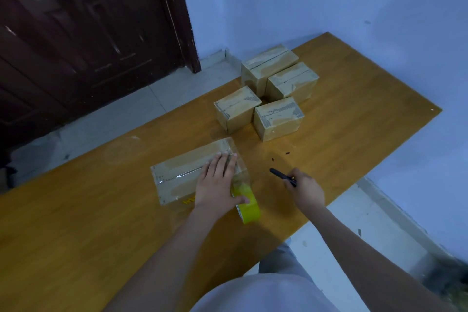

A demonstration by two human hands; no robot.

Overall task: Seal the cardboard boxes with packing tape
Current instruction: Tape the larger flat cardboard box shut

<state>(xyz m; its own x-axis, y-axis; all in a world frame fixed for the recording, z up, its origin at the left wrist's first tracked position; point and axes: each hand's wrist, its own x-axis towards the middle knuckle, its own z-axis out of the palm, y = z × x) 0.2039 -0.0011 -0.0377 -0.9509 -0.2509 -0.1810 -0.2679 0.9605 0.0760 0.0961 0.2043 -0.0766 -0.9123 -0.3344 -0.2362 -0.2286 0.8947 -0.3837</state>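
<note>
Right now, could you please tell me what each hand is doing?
Left hand: fingers flat, pressing on the near cardboard box, thumb against the yellow tape roll.
Right hand: grips a black cutting tool.

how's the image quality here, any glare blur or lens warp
Head view: dim, bluish light; a thin glare streak on the clear tape across the near box; the table edges splay from wide-angle distortion; the bottom right corner smears; the four far boxes look soft.
</note>
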